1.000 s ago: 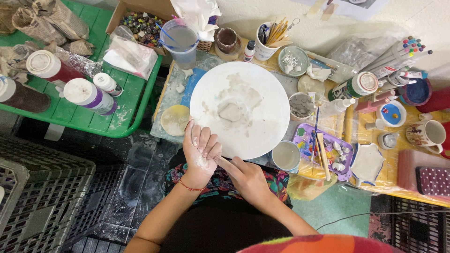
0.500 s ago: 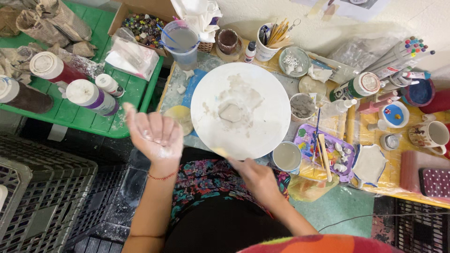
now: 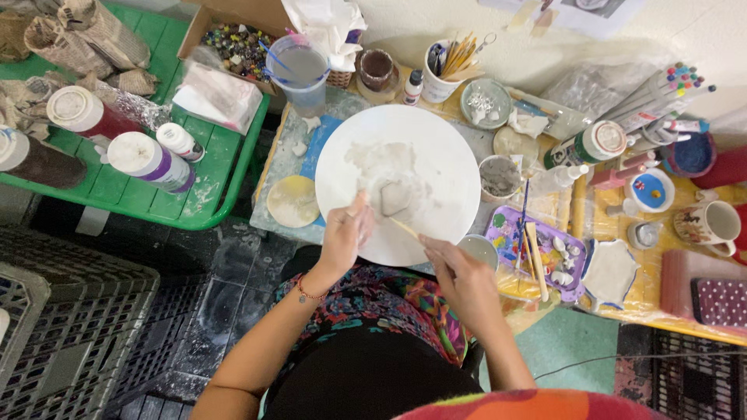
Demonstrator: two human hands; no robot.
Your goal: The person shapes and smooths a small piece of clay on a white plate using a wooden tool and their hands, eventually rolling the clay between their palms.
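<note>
While both hands work over the big white plate (image 3: 436, 155) at the centre of the frame, the left hand (image 3: 345, 233) rests its fingertips on the plate's lower left part, fingers bent and lightly together, dusted with pale clay. The right hand (image 3: 461, 274), just below the plate's lower edge, is closed around a thin wooden stick (image 3: 405, 228); the stick's tip points up and left toward a small grey lump of clay (image 3: 395, 196) lying on the plate. The two hands are apart, with the stick between them. Whether the left fingertips touch the lump itself cannot be told.

Smears of pale clay cover the middle of the plate. Left of the plate on the tabletop (image 3: 272, 218) lies a small yellowish round disc (image 3: 292, 201). Above it, at upper centre, stands a clear cup of cloudy water (image 3: 299, 74). Right of the plate sit a small cup of grey slip (image 3: 499, 176) and a purple tray (image 3: 537, 249) holding tools and small white pieces. A green tray (image 3: 210, 194) at the upper left of the frame carries several paint bottles (image 3: 148, 161). At the far right stands a mug (image 3: 708, 224).
</note>
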